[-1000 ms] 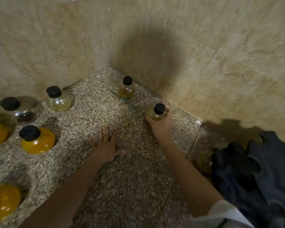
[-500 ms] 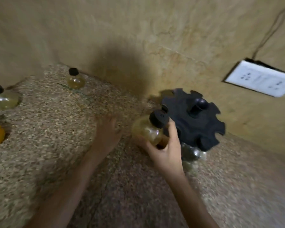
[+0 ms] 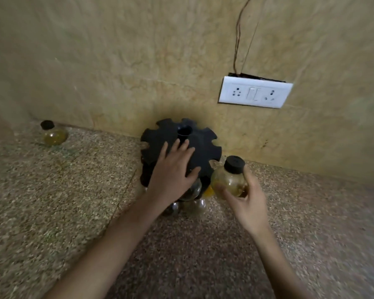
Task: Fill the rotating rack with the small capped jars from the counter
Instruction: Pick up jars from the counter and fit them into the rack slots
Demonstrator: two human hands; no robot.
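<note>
1. The right hand (image 3: 247, 203) has thumb and fingers wrapped round a small round jar (image 3: 229, 182) of amber liquid with a black cap, lifted clear of the counter (image 3: 73, 212) and held just beside the rack's right side.
2. The left hand (image 3: 173, 171) lies flat and spread on top of the black rotating rack (image 3: 194, 143), fingers open, gripping nothing, apparently steadying or turning it.
3. The rack stands at the counter's back edge, against the wall. Its top disc has notches round the rim; clear jars seem to hang below it, partly hidden by the left hand.
4. One more capped jar (image 3: 53, 133) sits on the counter at the far left, near the wall.
5. Risks, as I judge them:
   - The rack may spin under the flat palm as the jar's neck pushes into a notch, so the slot slides away.
   - Smooth round glass could slip from the fingers.
   - Knocking a hanging jar could unseat it.
</note>
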